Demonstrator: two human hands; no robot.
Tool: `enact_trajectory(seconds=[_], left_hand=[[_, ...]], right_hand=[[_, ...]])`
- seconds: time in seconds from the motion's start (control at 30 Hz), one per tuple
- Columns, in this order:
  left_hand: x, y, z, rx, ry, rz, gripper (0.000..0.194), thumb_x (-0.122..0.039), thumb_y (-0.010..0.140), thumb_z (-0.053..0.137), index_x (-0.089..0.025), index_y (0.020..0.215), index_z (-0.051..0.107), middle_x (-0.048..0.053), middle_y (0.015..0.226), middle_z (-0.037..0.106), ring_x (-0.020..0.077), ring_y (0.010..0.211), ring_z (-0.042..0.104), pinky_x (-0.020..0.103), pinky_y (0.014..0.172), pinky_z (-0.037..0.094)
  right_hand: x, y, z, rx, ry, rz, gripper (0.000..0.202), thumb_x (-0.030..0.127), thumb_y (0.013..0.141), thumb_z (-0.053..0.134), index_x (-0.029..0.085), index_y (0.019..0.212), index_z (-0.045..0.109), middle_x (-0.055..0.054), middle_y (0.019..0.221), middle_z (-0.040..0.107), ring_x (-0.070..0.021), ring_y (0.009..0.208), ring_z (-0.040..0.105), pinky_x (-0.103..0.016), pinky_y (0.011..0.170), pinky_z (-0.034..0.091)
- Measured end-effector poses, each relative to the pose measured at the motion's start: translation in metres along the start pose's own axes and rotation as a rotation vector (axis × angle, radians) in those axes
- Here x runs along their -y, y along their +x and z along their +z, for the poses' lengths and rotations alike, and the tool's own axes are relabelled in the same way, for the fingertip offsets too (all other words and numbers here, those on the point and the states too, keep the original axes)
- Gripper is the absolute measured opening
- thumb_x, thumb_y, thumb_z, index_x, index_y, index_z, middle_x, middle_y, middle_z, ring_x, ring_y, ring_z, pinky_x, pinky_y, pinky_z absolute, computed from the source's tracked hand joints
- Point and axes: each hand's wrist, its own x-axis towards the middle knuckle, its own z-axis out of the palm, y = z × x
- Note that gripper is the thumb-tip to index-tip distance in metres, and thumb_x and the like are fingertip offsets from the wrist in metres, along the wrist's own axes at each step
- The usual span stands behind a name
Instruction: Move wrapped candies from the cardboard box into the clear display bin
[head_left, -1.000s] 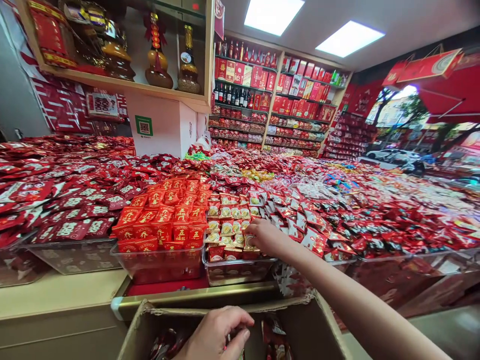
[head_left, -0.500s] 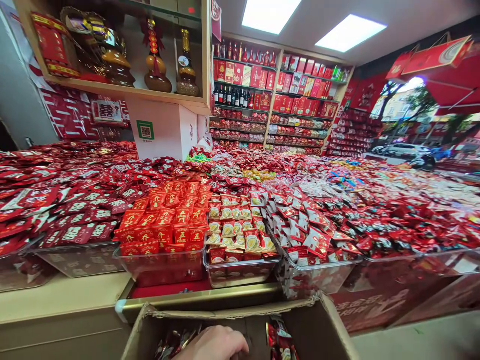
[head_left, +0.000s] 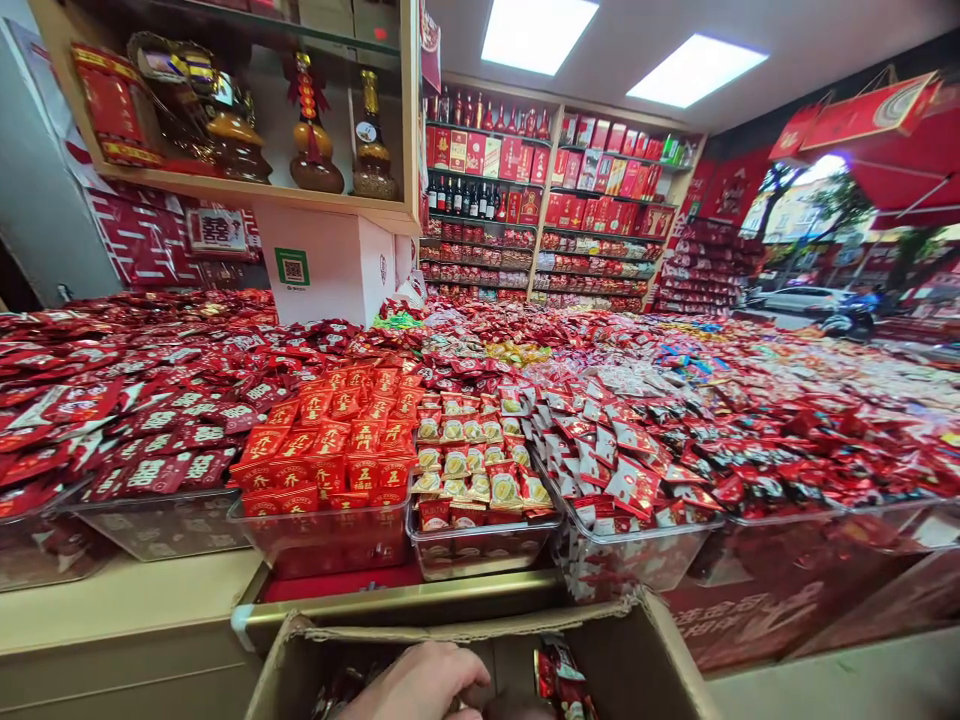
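Observation:
An open cardboard box [head_left: 675, 650] stands at the bottom centre. My left hand [head_left: 420, 685] reaches into its left half from below, back of the hand up. The fingers curl towards the thumb, and whatever lies between them is hidden. Dark red wrapped packets [head_left: 341, 690] show beside this hand. More red and white packets [head_left: 562, 680] lie in the right part of the box. A dark, blurred shape at the lower edge, right of my left hand, is too unclear to name. My right hand cannot be seen.
Beyond the box, clear plastic bins hold red packets [head_left: 330, 440], gold and white packets [head_left: 480, 450] and red and white ones [head_left: 622, 450]. A brass-coloured counter edge [head_left: 405, 598] runs behind the box. Shelves with bottles stand further back, and a cabinet [head_left: 360, 205] overhangs the left side.
My left hand has shifted slightly up, its thumb now showing under the curled fingers. The dark shape has appeared at the lower edge. The view has tilted very slightly.

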Motion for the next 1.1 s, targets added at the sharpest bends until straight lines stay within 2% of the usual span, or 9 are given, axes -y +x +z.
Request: enact_trajectory(seconds=[0.1, 0.2, 0.33, 0.43, 0.5, 0.7, 0.8, 0.9, 1.1], left_hand=[[-0.003, -0.004, -0.002, 0.016, -0.105, -0.054, 0.042, -0.029, 0.067, 0.06, -0.026, 0.109, 0.056, 0.005, 0.103, 0.063, 0.0244, 0.095, 0.054, 0.031, 0.08, 0.04], [-0.016, -0.006, -0.005, 0.077, -0.388, -0.046, 0.046, -0.033, 0.066, 0.062, -0.024, 0.111, 0.054, 0.004, 0.104, 0.063, 0.0235, 0.093, 0.056, 0.029, 0.077, 0.041], [-0.035, -0.002, -0.014, 0.131, -0.834, -0.024, 0.036, -0.03, 0.073, 0.056, -0.02, 0.107, 0.054, 0.002, 0.087, 0.066, 0.0182, 0.082, 0.058, 0.025, 0.069, 0.043], [-0.036, 0.003, -0.019, 0.001, -1.001, -0.101, 0.03, -0.028, 0.069, 0.061, -0.016, 0.096, 0.056, 0.001, 0.077, 0.065, 0.0153, 0.075, 0.059, 0.023, 0.067, 0.043], [-0.031, 0.005, -0.02, -0.081, -1.083, -0.16, 0.025, -0.029, 0.065, 0.065, -0.016, 0.084, 0.055, -0.001, 0.069, 0.062, 0.0131, 0.063, 0.058, 0.023, 0.06, 0.044], [-0.024, 0.009, -0.023, -0.16, -1.22, -0.167, 0.023, -0.033, 0.068, 0.064, -0.017, 0.081, 0.054, -0.001, 0.066, 0.062, 0.0101, 0.054, 0.057, 0.021, 0.053, 0.046], [-0.025, 0.01, -0.024, -0.183, -1.236, -0.187, 0.033, -0.036, 0.068, 0.066, -0.017, 0.091, 0.053, 0.0, 0.071, 0.064, 0.0106, 0.057, 0.058, 0.021, 0.054, 0.047], [-0.026, 0.011, -0.021, -0.179, -1.249, -0.154, 0.034, -0.035, 0.068, 0.067, -0.016, 0.092, 0.051, 0.0, 0.072, 0.065, 0.0106, 0.061, 0.059, 0.022, 0.058, 0.048], [-0.028, 0.012, -0.01, -0.088, -1.221, -0.026, 0.024, -0.023, 0.073, 0.063, -0.013, 0.092, 0.051, 0.003, 0.074, 0.067, 0.0111, 0.066, 0.059, 0.021, 0.062, 0.045]], right_hand=[[-0.002, -0.003, -0.019, 0.084, -0.025, 0.037, 0.005, 0.019, 0.069, 0.062, 0.016, 0.073, 0.062, 0.002, 0.066, 0.059, -0.0103, 0.058, 0.053, -0.022, 0.051, 0.04], [0.007, -0.015, -0.04, 0.107, 0.181, 0.003, 0.006, 0.015, 0.06, 0.066, 0.016, 0.066, 0.063, 0.006, 0.051, 0.052, -0.0073, 0.049, 0.046, -0.019, 0.046, 0.032], [0.018, -0.027, -0.058, -0.056, 0.825, -0.101, 0.019, 0.028, 0.063, 0.069, 0.013, 0.07, 0.061, 0.003, 0.055, 0.055, -0.0053, 0.048, 0.044, -0.019, 0.049, 0.035], [0.016, -0.028, -0.06, -0.124, 1.288, -0.109, 0.015, 0.022, 0.065, 0.067, 0.015, 0.076, 0.06, 0.001, 0.066, 0.06, -0.006, 0.053, 0.051, -0.021, 0.056, 0.043], [0.012, -0.028, -0.06, -0.134, 1.418, -0.11, 0.018, 0.012, 0.063, 0.068, 0.016, 0.078, 0.059, 0.0, 0.074, 0.061, -0.0058, 0.057, 0.054, -0.023, 0.061, 0.046], [0.001, -0.032, -0.063, -0.141, 1.222, -0.114, 0.024, 0.014, 0.062, 0.068, 0.018, 0.082, 0.056, -0.003, 0.09, 0.062, -0.0115, 0.067, 0.061, -0.03, 0.068, 0.047], [-0.004, -0.037, -0.062, -0.089, 0.672, -0.082, 0.012, 0.017, 0.064, 0.064, 0.017, 0.075, 0.059, -0.001, 0.075, 0.061, -0.0138, 0.067, 0.058, -0.028, 0.064, 0.043], [-0.001, -0.038, -0.056, -0.209, 0.263, -0.079, 0.009, 0.024, 0.072, 0.056, 0.017, 0.075, 0.061, -0.001, 0.066, 0.059, -0.0128, 0.064, 0.051, -0.026, 0.06, 0.039], [0.019, -0.025, -0.037, -0.284, 0.785, -0.077, 0.03, 0.044, 0.073, 0.056, 0.014, 0.07, 0.052, 0.003, 0.055, 0.052, -0.0061, 0.044, 0.044, -0.019, 0.044, 0.033]])
